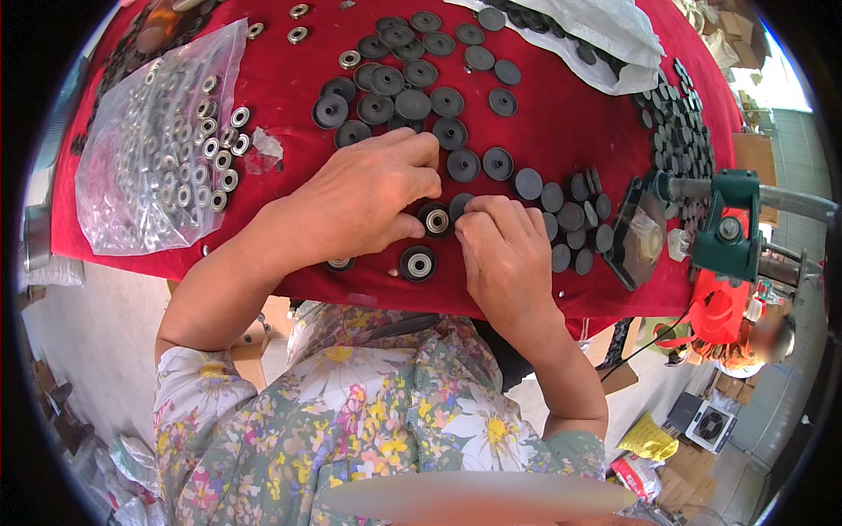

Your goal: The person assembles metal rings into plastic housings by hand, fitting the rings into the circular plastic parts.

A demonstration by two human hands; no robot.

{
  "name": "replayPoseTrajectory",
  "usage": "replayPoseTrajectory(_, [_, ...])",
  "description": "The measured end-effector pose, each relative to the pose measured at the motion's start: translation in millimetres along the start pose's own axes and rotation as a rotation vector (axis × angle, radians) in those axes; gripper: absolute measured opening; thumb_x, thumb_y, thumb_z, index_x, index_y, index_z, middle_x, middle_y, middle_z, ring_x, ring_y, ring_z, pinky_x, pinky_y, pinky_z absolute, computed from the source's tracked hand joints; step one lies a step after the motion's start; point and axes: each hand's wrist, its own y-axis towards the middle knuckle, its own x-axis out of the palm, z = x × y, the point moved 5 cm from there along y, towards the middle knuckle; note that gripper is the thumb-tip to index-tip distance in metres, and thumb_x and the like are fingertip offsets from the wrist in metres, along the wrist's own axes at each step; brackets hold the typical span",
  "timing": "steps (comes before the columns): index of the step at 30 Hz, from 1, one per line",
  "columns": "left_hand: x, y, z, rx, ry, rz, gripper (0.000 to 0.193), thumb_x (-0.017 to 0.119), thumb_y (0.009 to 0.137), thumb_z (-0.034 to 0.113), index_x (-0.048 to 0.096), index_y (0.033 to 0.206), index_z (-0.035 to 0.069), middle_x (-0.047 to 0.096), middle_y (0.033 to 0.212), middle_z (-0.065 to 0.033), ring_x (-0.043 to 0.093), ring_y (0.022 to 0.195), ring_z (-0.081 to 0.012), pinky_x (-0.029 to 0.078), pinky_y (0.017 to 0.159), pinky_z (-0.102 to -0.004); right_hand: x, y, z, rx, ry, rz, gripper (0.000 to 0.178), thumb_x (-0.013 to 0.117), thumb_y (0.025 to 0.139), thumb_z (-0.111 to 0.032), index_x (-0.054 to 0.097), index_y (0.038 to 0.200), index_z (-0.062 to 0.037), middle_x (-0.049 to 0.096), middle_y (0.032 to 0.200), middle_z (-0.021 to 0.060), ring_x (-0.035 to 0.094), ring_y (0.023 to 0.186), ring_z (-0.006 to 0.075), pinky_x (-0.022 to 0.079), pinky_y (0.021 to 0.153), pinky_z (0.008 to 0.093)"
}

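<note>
Discs (528, 184) right of bagged bearings (184, 196)

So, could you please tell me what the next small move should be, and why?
Perhaps the right hand should bring the black disc at its fingertips over the ball bearing near the left hand: that bearing sits uncovered in its black cup, close by.

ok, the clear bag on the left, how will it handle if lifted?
The clear bag would probably sag and flop, since it looks thin and creased. Likely heavy for its size: it is loaded with metal rings. They may shift, as they look loosely heaped.
</note>
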Motion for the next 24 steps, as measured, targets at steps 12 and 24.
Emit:
replayPoseTrajectory(12, [-1, -1, -2, 0.015, -0.027, -0.005, 0.04, 0.085, 0.066, 0.01, 0.065, 0.099, 0.001, 0.057, 0.106, -0.0115, 0.057, 0.101, -0.0334, 0.05, 0.085, -0.0439, 1, 1, 10, 0.23, 0.11, -0.01, 0.027, 0.076, 0.078, -0.002, 0.064, 0.102, -0.0016, 0.061, 0.103, 0.0119, 0.06, 0.09, 0.0328, 0.045, 0.077, 0.0427])
replayPoseTrajectory(24, [0, -2, -2, 0.012, -0.029, 0.015, 0.037, 0.084, 0.066, 0.008, 0.064, 0.096, 0.0, 0.056, 0.106, -0.0118, 0.057, 0.102, -0.0332, 0.049, 0.084, -0.044, 10, 1, 14, 0.495, 0.774, -0.051, 0.022, 0.076, 0.081, 0.002, 0.063, 0.099, -0.0001, 0.065, 0.086, 0.0123, 0.063, 0.068, 0.021, 0.05, 0.061, 0.0323])
